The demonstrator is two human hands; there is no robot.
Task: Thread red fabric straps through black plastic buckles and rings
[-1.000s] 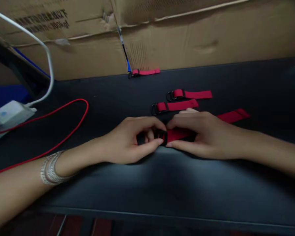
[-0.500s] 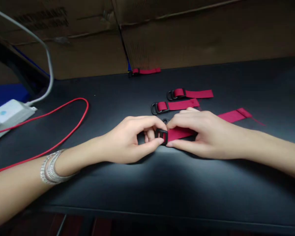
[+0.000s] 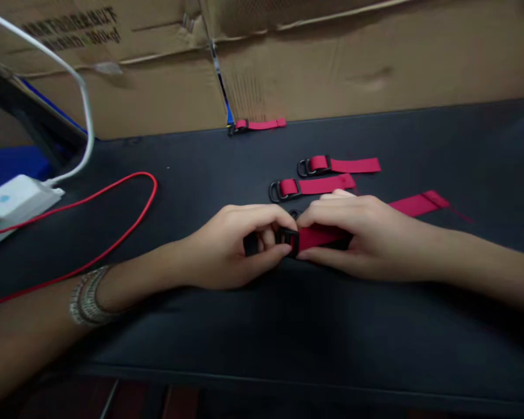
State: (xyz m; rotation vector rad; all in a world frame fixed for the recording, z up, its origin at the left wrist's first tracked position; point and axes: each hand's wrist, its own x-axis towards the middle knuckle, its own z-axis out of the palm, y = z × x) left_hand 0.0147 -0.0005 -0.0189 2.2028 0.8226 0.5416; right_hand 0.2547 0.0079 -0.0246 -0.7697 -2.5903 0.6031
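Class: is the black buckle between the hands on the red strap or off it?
On: the strap runs into the buckle.

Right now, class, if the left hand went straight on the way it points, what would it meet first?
The black plastic buckle on the red webbing strap, which the left hand appears to grip; the right hand lies just beyond, though depth is hard to judge here.
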